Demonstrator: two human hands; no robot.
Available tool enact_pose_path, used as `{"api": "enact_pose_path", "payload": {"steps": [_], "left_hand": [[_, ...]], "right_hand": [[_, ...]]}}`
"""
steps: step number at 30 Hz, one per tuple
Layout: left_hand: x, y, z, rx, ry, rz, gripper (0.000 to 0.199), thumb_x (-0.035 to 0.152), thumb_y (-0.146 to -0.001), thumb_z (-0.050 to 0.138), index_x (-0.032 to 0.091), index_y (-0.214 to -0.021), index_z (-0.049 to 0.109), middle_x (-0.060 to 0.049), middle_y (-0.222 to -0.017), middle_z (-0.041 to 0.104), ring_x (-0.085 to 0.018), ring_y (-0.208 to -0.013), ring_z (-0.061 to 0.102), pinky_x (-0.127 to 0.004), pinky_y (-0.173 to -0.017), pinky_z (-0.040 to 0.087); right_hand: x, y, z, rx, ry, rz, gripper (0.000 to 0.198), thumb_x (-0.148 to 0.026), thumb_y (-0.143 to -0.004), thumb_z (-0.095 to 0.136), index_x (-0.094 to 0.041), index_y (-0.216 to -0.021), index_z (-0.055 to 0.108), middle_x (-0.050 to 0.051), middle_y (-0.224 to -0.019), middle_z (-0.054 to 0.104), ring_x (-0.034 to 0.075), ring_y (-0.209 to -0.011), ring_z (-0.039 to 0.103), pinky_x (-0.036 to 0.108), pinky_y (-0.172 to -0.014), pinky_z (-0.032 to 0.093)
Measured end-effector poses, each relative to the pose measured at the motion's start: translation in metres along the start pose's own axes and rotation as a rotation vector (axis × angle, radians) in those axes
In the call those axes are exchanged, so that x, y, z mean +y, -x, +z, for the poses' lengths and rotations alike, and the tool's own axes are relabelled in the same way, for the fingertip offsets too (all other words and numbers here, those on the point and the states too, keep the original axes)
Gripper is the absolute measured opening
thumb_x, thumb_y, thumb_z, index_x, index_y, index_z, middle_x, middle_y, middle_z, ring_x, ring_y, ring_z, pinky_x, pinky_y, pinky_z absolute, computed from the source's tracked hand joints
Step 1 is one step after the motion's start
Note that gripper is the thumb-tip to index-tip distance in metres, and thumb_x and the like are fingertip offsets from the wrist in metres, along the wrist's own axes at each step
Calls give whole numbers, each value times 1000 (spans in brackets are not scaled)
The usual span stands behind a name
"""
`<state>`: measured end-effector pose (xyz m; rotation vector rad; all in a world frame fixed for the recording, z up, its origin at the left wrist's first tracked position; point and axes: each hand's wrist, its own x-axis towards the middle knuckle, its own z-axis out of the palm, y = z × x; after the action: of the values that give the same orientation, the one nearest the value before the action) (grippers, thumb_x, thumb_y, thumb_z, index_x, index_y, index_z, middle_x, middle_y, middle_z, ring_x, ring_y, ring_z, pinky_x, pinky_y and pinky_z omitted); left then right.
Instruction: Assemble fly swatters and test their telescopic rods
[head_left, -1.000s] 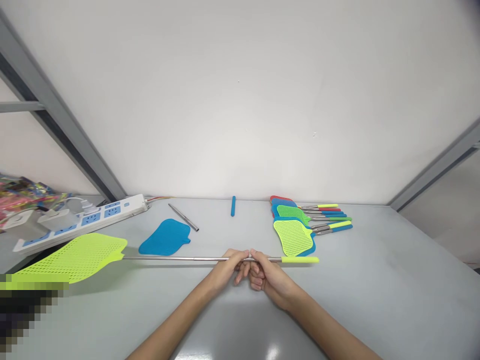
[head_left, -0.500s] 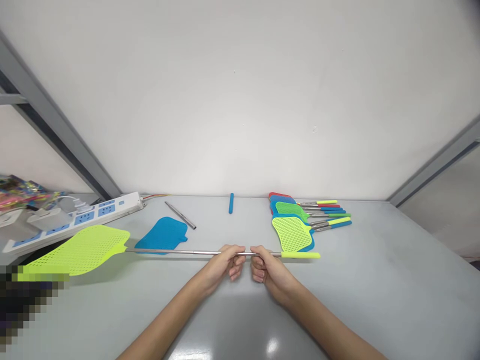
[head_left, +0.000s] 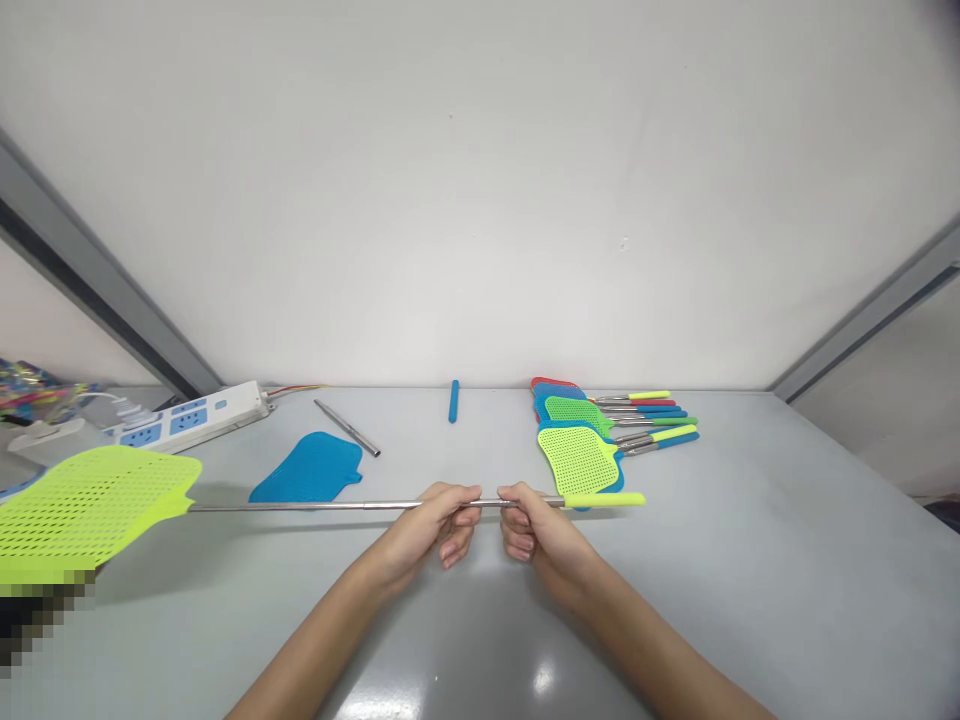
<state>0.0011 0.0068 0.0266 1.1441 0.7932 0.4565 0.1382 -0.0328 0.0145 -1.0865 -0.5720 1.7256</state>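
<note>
A yellow-green fly swatter with a telescopic metal rod lies crosswise in both hands, its mesh head at the far left and its grip to the right. My left hand is closed on the middle of the rod. Just left of the grip, my right hand pinches the rod too. Behind the rod lie a loose blue swatter head, a bare metal rod and a blue handle sleeve.
Several swatters in red, blue, green and yellow lie piled at the back right. At the left, a white power strip holds plugged-in adapters. The grey table meets a white wall behind.
My hands have moved slightly apart along the rod. The swatter's head has shifted further left, and the rod looks drawn out longer. The camera view has shifted a little.
</note>
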Motion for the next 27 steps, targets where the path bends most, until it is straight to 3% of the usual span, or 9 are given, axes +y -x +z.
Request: {"api": "enact_pose_path", "payload": {"steps": [20, 27], "left_hand": [[8, 6, -17, 41, -51, 19, 38, 38, -79, 35, 19, -48, 31, 7, -31, 26, -7, -33, 24, -22, -41, 24], [8, 7, -26, 66, -66, 27, 38, 39, -79, 36, 18, -47, 29, 7, -30, 24, -7, -33, 24, -22, -42, 24]], "right_hand": [[-12, -5, -16, 53, -19, -98, 31, -25, -66, 51, -19, -47, 27, -9, -42, 17, 5, -37, 15, 23, -38, 14], [-20, -7, -18, 103, -27, -65, 32, -24, -64, 53, -19, -46, 27, -9, -41, 18, 4, -37, 15, 22, -38, 13]]}}
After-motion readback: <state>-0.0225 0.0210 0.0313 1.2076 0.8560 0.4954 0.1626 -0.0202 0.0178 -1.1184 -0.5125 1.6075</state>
